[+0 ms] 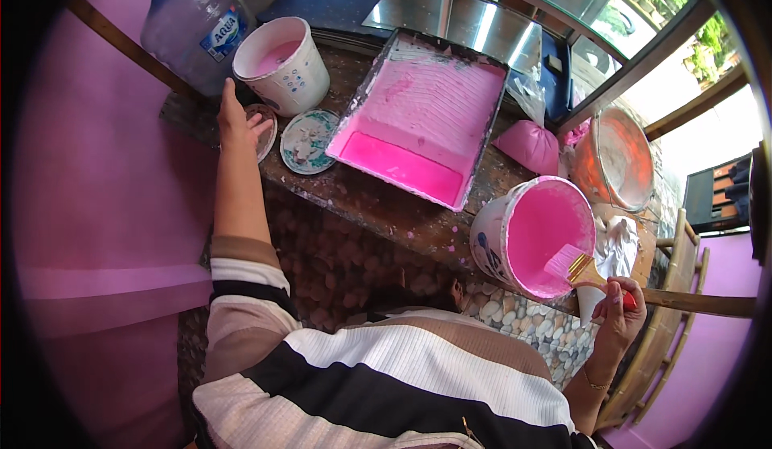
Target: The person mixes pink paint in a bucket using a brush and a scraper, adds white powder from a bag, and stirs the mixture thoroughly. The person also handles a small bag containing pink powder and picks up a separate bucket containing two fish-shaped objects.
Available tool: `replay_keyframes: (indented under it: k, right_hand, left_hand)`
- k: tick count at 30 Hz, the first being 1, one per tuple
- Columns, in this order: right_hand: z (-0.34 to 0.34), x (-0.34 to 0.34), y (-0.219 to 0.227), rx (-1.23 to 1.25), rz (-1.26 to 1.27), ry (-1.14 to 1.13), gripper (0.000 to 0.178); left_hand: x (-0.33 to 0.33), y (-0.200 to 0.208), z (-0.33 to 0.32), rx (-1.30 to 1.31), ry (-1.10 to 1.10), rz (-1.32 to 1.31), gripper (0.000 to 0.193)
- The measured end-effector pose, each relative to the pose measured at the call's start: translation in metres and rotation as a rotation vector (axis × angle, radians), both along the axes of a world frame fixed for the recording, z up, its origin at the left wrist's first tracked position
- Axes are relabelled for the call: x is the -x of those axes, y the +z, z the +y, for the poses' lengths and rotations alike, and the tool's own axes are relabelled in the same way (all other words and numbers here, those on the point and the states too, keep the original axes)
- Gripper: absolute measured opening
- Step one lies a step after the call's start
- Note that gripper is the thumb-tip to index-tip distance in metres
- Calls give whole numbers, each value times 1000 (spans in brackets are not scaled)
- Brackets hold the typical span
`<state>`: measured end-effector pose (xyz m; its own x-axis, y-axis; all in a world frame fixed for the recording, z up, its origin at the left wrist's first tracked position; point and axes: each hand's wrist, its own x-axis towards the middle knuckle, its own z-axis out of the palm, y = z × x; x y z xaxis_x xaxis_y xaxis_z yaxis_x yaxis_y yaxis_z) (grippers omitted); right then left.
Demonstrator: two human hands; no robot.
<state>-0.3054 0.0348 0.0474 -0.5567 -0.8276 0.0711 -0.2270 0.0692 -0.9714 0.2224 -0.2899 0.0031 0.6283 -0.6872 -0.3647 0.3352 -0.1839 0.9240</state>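
My right hand (pixel 621 312) grips a paintbrush (pixel 585 272) by its handle, which ends in red. The brush's pink-coated bristles hang over the near rim of a white bucket (pixel 490 244) with bright pink paint inside. On the left, my left hand (pixel 240 123) is stretched out, fingers apart and holding nothing. It is beside a smaller white bucket (pixel 310 79) with pale pink paint and over a round lid (pixel 267 139); whether it touches the lid I cannot tell. A second paint-smeared lid (pixel 308 145) lies close by.
A black-edged paint tray (pixel 442 95) with pink paint pooled at its near end lies mid-table. Behind stand a large water bottle (pixel 189 27) and a tied bag of pink stuff (pixel 531 145). An orange bucket (pixel 619 159) and crumpled silvery wrap (pixel 618 244) are at the right.
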Motion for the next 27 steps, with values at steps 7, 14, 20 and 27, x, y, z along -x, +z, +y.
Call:
replay_keyframes:
  k: [7,14,20,27]
  right_hand:
    - [-2,-18,3,-51,154,-43,11]
    - [2,-30,2,-57,219,-52,14]
    - [-2,-44,3,-76,177,-136,12]
    - [-4,-49,-4,-114,187,-130,13]
  left_hand:
    - [-18,9,-53,-213,-229,108,95]
    - [-49,-28,-98,-151,-263,418,69]
    - [-40,-20,-106,-85,-157,582,58]
    - [-39,-19,-102,-53,-139,544,57]
